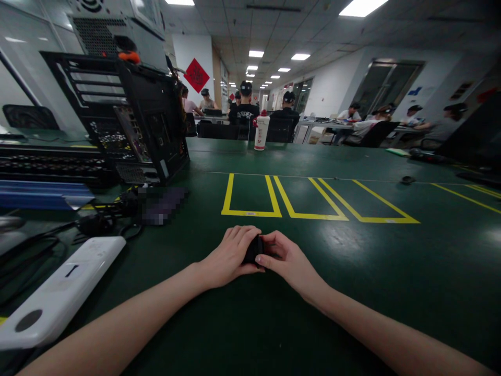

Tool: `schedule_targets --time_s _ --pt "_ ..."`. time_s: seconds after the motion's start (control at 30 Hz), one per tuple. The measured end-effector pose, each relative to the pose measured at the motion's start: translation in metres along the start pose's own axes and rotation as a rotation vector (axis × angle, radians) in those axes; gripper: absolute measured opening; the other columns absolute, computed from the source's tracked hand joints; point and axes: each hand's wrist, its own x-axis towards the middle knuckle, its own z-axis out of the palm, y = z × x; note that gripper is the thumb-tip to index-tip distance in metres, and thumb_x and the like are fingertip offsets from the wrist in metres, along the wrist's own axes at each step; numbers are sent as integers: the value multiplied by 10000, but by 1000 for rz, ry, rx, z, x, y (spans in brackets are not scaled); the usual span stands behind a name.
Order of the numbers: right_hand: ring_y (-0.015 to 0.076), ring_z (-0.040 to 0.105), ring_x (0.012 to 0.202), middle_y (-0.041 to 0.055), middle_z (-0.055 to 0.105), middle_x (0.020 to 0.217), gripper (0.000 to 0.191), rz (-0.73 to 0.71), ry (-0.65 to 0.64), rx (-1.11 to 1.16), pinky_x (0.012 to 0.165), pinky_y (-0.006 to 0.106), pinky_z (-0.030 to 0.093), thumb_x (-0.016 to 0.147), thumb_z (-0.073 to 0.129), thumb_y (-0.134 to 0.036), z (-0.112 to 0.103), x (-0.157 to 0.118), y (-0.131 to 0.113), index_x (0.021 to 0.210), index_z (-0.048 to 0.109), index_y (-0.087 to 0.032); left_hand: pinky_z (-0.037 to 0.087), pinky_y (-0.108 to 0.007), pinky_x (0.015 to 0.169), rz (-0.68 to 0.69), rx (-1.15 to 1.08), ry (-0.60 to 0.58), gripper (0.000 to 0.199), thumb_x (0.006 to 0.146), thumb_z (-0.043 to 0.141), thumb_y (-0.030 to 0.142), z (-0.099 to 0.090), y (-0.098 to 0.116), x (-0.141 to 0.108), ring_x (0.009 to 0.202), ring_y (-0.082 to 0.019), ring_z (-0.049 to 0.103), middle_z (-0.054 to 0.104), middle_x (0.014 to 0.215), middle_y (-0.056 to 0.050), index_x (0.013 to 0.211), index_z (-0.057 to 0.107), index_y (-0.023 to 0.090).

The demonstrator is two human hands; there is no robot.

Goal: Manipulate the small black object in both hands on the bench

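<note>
though partly visible, black object (252,253), axis unclear

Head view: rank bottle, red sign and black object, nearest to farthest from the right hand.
1. Black object: held between right hand and left hand.
2. Bottle: ahead, far side of the table.
3. Red sign: on the pillar beyond, up left.

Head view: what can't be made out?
Head view, all items:
Black object: identity and full shape, mostly hidden by the left hand and right hand.
Dark purple item: details lost to pixelation.
Bottle: lettering too small to read.
Yellow tape: label print too small.
White device: lower-left corner cut off by the left edge.
</note>
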Motion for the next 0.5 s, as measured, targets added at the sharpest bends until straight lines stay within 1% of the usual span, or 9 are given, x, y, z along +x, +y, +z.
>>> schedule_targets --time_s 0.1,0.2,0.3,0.4,0.5 --pt "173 521 1008 18 530 1042 248 -99 48 -77 868 350 465 743 590 -213 5 -5 -1 976 505 -224 343 -401 895 -8 -21 6 576 768 577 382 0 -1 0 1052 -235 415 422 1186 -91 1216 266 196" --pt "173 520 1000 20 527 1017 147 -137 56 -84 841 343 476 804 501 -225 5 -5 -1 950 520 -227 340 -400 902 -9 -23 9 622 743 606 393 0 -1 0 1067 -237 408 420 1192 -87 1221 258 203" --pt "169 524 995 15 539 983 109 -130 66 -50 859 344 458 806 498 -220 2 -1 1 914 513 -217 336 -405 907 -3 -12 12 636 732 618 389 -1 0 0 1072 -239 408 415 1199 -87 1223 256 208" --pt "166 527 999 24 542 1012 178 -86 59 -16 878 346 441 795 520 -225 0 4 4 969 486 -210 346 -407 895 -5 -9 10 615 735 616 378 -1 1 0 1053 -240 421 426 1180 -87 1212 268 208" --pt "166 546 966 33 556 1005 205 -58 12 -16 865 348 445 795 521 -244 -1 5 6 992 489 -196 351 -405 883 -5 -11 14 605 730 621 372 -1 1 1 1036 -238 426 429 1170 -87 1200 277 207"
